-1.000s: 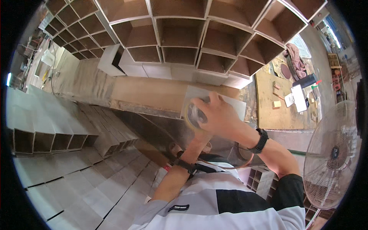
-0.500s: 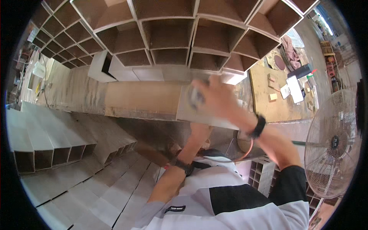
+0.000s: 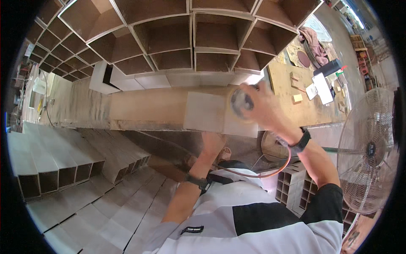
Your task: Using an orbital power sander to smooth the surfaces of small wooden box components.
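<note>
The left grip [image 3: 213, 143] sits at the front edge of the streaked wooden bench [image 3: 94, 99]; its fingers are partly hidden, so I cannot tell whether they pinch anything. Just beyond it, a flat, smooth, pale panel [image 3: 204, 112] lies on the bench. On the panel's right part is a round, motion-blurred sander [image 3: 242, 103], with the right grip [image 3: 268, 108] curled around it. Half a second ago, the sander was over the panel's left part, now bare.
</note>
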The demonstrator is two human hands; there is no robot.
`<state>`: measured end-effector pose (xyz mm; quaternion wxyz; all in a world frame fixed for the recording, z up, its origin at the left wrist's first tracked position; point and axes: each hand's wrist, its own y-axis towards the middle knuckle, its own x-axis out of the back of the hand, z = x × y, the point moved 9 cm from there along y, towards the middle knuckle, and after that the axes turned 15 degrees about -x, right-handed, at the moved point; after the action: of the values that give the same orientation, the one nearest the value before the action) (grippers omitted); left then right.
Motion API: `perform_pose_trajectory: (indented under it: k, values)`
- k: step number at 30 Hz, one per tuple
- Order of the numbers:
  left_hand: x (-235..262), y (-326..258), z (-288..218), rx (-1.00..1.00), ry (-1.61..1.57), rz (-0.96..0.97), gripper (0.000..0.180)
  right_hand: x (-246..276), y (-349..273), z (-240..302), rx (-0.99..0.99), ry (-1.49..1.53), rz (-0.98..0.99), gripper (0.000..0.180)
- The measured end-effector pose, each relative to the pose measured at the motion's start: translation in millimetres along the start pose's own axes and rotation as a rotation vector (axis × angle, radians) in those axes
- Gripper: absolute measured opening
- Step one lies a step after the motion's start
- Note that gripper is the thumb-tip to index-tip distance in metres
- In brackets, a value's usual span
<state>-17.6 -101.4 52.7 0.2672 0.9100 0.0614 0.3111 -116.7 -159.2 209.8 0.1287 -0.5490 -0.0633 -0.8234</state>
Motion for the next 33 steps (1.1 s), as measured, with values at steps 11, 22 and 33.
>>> perform_pose_trajectory:
  k: [11, 22, 33]
  values:
    - [-5, 3, 1, -0.003, 0.101, 0.043, 0.043, 10, -8, -41, -0.190, -0.003, 0.057, 0.049]
    - [-3, 2, 8, 0.029, -0.084, -0.072, 0.037, -8, -41, -4, 0.133, -0.056, 0.086, 0.028]
    - [-2, 2, 2, 0.019, -0.024, -0.035, 0.042, -1, -41, -19, 0.126, -0.103, 0.129, 0.041]
